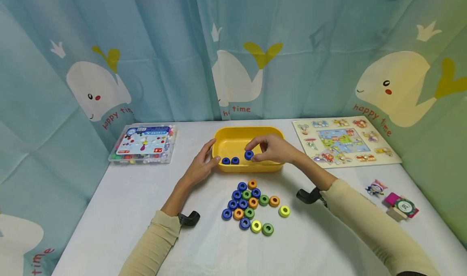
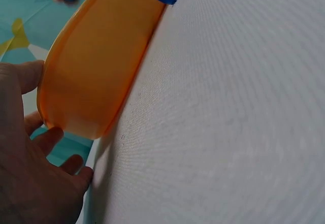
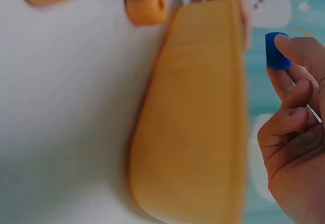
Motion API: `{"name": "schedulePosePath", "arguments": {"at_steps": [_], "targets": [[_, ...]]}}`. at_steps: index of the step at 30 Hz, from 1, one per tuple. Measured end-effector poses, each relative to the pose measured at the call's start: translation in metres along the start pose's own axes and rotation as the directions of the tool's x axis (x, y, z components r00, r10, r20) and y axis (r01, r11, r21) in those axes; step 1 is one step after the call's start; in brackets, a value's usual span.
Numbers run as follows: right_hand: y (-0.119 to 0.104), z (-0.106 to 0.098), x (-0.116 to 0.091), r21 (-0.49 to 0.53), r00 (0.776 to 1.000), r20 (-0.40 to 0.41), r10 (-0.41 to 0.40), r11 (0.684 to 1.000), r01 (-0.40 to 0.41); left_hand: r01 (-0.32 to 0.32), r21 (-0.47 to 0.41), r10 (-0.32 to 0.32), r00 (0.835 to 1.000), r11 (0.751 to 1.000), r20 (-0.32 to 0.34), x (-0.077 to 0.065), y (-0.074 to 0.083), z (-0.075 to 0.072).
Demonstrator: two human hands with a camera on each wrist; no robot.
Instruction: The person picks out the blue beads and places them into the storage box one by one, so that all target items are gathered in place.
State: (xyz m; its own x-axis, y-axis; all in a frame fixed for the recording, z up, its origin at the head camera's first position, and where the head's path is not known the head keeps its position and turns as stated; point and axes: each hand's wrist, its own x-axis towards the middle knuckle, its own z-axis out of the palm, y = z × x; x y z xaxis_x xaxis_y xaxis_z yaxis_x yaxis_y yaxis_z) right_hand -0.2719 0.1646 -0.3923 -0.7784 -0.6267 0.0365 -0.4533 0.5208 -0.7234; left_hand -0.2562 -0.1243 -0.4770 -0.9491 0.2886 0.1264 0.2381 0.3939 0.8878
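Note:
A yellow plastic tray (image 1: 248, 168) stands on the white table, with two blue beads, each with a hole, lying inside near its front wall. Above the tray, my right hand (image 1: 271, 148) pinches another blue bead (image 1: 249, 155) between thumb and fingertips. That blue bead (image 3: 275, 51) shows at the fingertips in the right wrist view. My left hand (image 1: 200, 166) rests against the tray's left end, thumb and fingers spread around the corner. In the left wrist view, fingertips of the left hand (image 2: 35, 173) touch the tray's outer wall (image 2: 86, 97).
Loose blue, orange, green and yellow beads (image 1: 249, 213) lie grouped in front of the tray. A clear box of small parts (image 1: 142, 144) stands back left. A wooden picture puzzle (image 1: 346, 142) lies back right. A small figure (image 1: 376, 187) and stacked blocks (image 1: 401, 207) sit at the right.

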Motion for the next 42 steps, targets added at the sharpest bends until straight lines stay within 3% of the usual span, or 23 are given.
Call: {"name": "schedulePosePath", "arguments": {"at_steps": [5,9,15,22,34,42], "targets": [[0.026,0.005,0.028,-0.021,0.998,0.041,0.049,0.999,-0.048,0.003,0.002,-0.003,1.0,1.0,-0.004,0.0,-0.001,0.0],[0.041,0.009,0.042,-0.004,0.991,0.12,0.06,0.998,-0.06,0.0,0.001,0.0,1.0,1.0,-0.01,0.0,0.0,0.0],[0.048,0.014,0.047,0.038,0.973,0.221,0.061,0.997,-0.071,0.003,0.008,-0.003,1.0,1.0,-0.008,0.0,0.0,0.001],[0.049,0.016,0.048,0.001,0.963,0.261,0.067,0.998,-0.069,-0.001,0.009,0.001,1.0,1.0,-0.004,0.0,0.0,0.001],[0.046,0.016,0.044,0.021,0.971,0.231,0.06,0.998,-0.067,-0.007,-0.002,0.007,1.0,1.0,0.0,0.0,-0.003,0.0],[0.012,0.002,0.005,0.03,0.995,0.1,-0.023,0.999,0.02,-0.014,-0.002,0.014,1.0,1.0,0.006,0.0,-0.002,0.0]]}}
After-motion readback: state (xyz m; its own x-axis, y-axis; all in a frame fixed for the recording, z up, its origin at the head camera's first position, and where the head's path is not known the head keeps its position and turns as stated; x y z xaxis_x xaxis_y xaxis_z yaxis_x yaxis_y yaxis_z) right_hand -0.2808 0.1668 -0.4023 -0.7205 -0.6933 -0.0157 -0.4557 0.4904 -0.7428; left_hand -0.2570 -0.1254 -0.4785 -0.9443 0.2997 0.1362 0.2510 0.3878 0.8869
